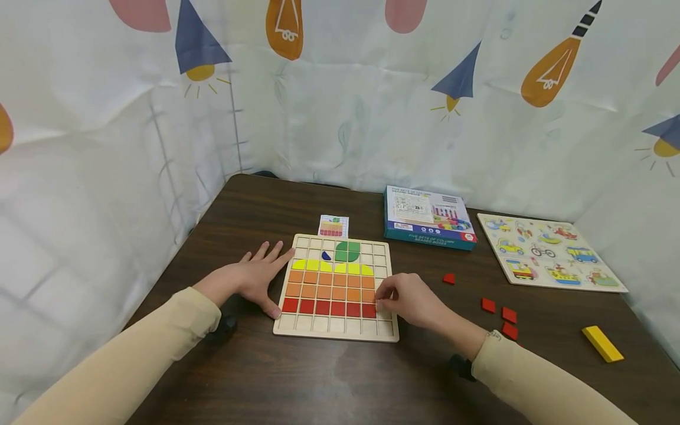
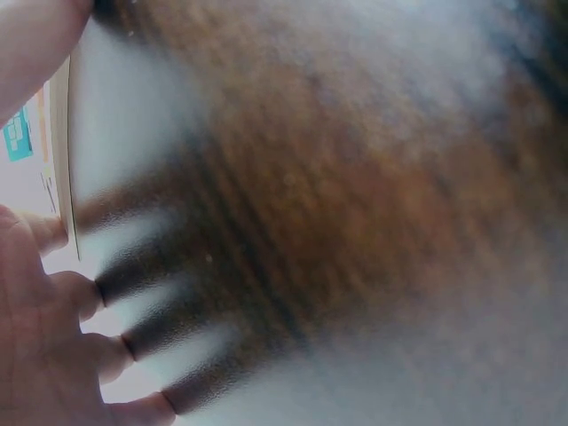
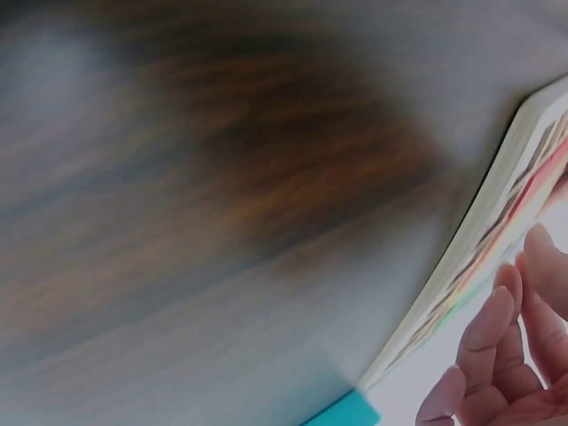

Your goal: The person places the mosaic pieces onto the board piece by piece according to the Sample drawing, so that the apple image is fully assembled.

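Observation:
A wooden grid board (image 1: 333,324) lies on the table, with a row of red square tiles (image 1: 337,308), two rows of orange tiles (image 1: 324,291) and a row of yellow rounded tiles (image 1: 340,267). Above these sit green leaf-like pieces (image 1: 347,252) and a small dark blue piece (image 1: 326,255). My left hand (image 1: 257,276) is spread along the board's left edge, thumb at the lower corner. My right hand (image 1: 408,298) bends its fingers over the right side, fingertips beside the last red tile. Whether it pinches anything I cannot tell.
A small pattern card (image 1: 333,226) touches the board's far edge. Behind it to the right are a boxed set (image 1: 429,218) and a vehicle picture puzzle (image 1: 552,252). Several loose red pieces (image 1: 488,305) and a yellow block (image 1: 602,344) lie on the right of the table.

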